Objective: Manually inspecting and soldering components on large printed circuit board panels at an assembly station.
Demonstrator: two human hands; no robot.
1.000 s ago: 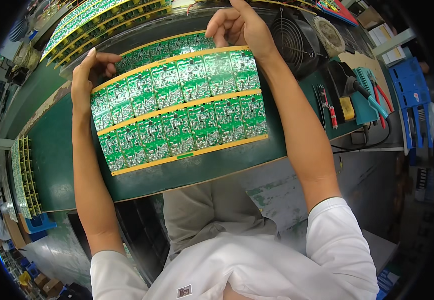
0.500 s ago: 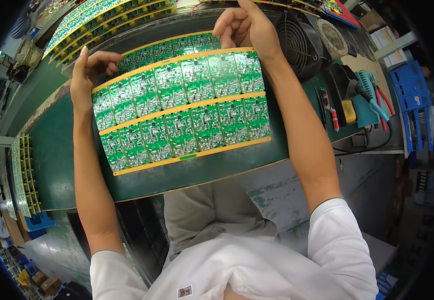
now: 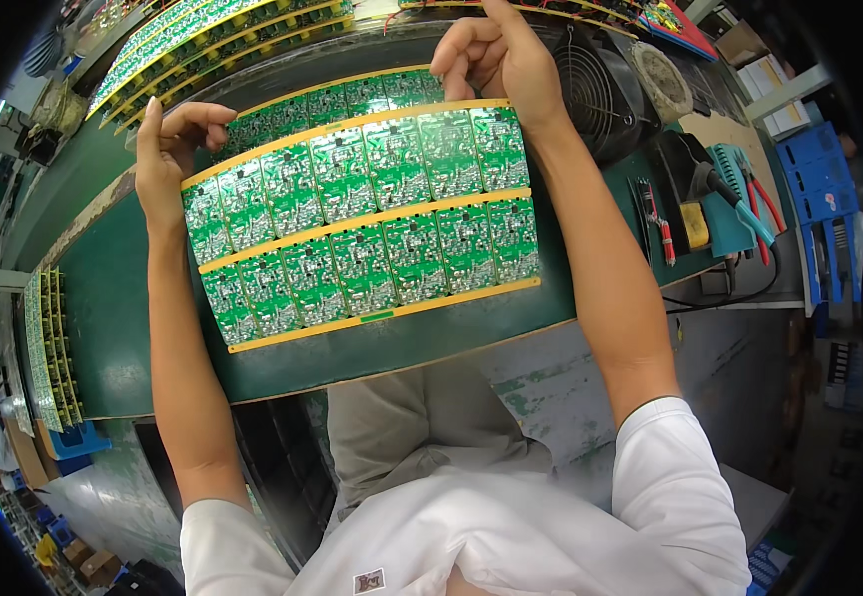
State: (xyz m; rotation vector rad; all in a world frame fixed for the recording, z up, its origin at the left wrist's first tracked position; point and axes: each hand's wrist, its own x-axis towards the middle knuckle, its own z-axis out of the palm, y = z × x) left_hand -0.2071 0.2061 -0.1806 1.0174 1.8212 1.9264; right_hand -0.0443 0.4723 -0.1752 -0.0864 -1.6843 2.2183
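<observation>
A green circuit board panel [image 3: 352,214] with yellow strips spans the space between my arms, its solder-dotted face towards me. My left hand [image 3: 175,149] is at its upper left corner, thumb raised and fingers bent inward. At the upper right corner is my right hand [image 3: 501,74], fingers curled and pointing down. Both hands appear to hold this panel by its upper corners, with some fingers hidden behind it. Just beyond, a second circuit board panel [image 3: 327,102] shows its top part, close to the fingertips of both hands.
More board panels are stacked at the back left [image 3: 193,50] and on the bench's left end [image 3: 51,348]. A black fan [image 3: 590,89] stands beyond my right forearm. Tweezers, red-handled pliers [image 3: 764,199], a yellow sponge [image 3: 694,223] and a soldering iron [image 3: 734,194] lie to the right on the green bench [image 3: 114,308].
The front panel's lower right corner has dropped slightly. My left hand has shifted a little left and down, my right hand a little right and down.
</observation>
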